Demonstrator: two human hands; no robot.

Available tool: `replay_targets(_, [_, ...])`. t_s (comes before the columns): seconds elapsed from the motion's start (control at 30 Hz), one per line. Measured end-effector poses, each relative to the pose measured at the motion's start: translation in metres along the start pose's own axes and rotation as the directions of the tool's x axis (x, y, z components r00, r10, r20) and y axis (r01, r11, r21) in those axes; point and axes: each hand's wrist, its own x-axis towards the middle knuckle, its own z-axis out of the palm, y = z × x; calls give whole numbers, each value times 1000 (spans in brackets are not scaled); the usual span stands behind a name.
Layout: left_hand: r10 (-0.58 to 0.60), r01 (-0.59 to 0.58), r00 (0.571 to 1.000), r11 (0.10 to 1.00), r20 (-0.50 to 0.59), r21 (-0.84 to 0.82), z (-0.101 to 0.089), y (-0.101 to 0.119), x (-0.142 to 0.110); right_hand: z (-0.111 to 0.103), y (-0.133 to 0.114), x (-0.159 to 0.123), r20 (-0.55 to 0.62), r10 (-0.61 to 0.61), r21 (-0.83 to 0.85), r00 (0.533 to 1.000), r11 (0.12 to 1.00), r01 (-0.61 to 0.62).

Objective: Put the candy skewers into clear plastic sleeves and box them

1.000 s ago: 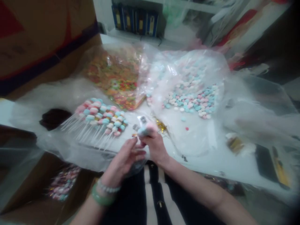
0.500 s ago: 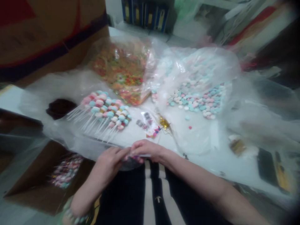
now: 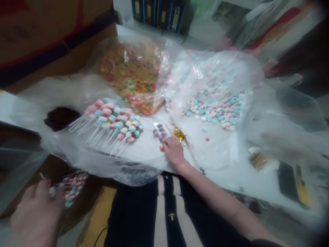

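My right hand (image 3: pixel 173 152) rests on the white table (image 3: pixel 218 161) near its front edge, fingers curled and pinched on the near end of a small printed wrapper (image 3: pixel 159 130). Gold twist ties (image 3: pixel 179 134) lie just right of it. My left hand (image 3: pixel 38 212) is low at the left, blurred, over an open cardboard box of wrapped candies (image 3: pixel 73 183). Its fingers close around a candy stick (image 3: pixel 41 176) whose white end pokes up. A pile of pastel candy skewers (image 3: pixel 115 118) lies on plastic sheeting left of the right hand.
An open bag of orange and red sweets (image 3: pixel 131 77) and one of pastel sweets (image 3: pixel 216 106) lie behind. A dark object (image 3: pixel 60 116) sits at the left, a large cardboard box (image 3: pixel 51 37) behind it, and a phone (image 3: pixel 289 181) at the right.
My hands were together at the table edge. The left has dropped down and left to the box with the candy stick; the right has reached forward to the wrapper.
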Motion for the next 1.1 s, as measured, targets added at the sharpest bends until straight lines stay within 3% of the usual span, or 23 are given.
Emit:
replay_targets(0.03, [-5, 9, 995, 999, -98, 37, 8, 27, -1, -3, -2, -1, -25, 6, 60, 1000, 998, -4])
replay_targets(0.07, [36, -39, 993, 999, -116, -23, 18, 57, -1, -6, -5, -2, -64, 16, 133, 998, 991, -7])
replay_targets(0.1, [80, -102, 989, 975, -122, -196, 30, 87, -3, -11, -9, -3, -103, 30, 223, 994, 975, -6])
replay_targets(0.13, [117, -112, 993, 914, -10, -391, 42, 116, -4, -16, -14, -4, -122, 49, 333, 991, 943, -6])
replay_targets(0.17, [134, -44, 983, 833, 123, -552, 55, 144, -4, -22, -20, -6, -105, 70, 456, 992, 890, -14])
replay_targets(0.23, [132, 205, 914, 664, 382, -719, 80, 190, -5, -31, -32, -10, 16, 95, 672, 995, 736, -81])
replay_targets(0.27, [154, 321, 854, 596, 497, -736, 91, 207, -5, -34, -37, -13, 93, 95, 734, 991, 666, -133])
replay_targets(0.3, [154, 391, 833, 516, 532, -762, 99, 221, -5, -37, -42, -15, 159, 95, 765, 983, 617, -184])
replay_targets(0.33, [155, 412, 839, 442, 521, -796, 105, 231, -5, -39, -45, -16, 209, 102, 779, 973, 583, -229])
replay_targets(0.43, [115, 375, 897, 312, 426, -873, 111, 243, -2, -41, -46, -17, 371, 123, 833, 920, 395, -388])
replay_targets(0.5, [131, 382, 888, 325, 441, -865, 111, 241, 1, -40, -42, -15, 503, 95, 838, 859, 189, -511])
replay_targets(0.57, [161, 413, 852, 376, 498, -829, 110, 236, 3, -39, -39, -12, 570, 76, 815, 818, 75, -575])
replay_targets(0.7, [130, 475, 822, 382, 554, -793, 110, 225, 8, -35, -38, -7, 579, 74, 813, 812, 33, -582])
replay_targets(0.83, [118, 478, 820, 397, 560, -783, 109, 221, 13, -34, -42, -5, 601, 77, 798, 796, 0, -603])
replay_targets(0.93, [112, 517, 814, 308, 570, -799, 106, 225, 12, -34, -46, -5, 535, 106, 837, 838, 72, -543])
replay_targets(1.03, [102, 628, 750, 199, 653, -753, 106, 231, 8, -34, -50, -5, 497, 171, 842, 851, 142, -520])
replay_targets(1.1, [99, 678, 711, 163, 696, -716, 108, 233, 6, -35, -51, -5, 487, 194, 819, 852, 237, -522])
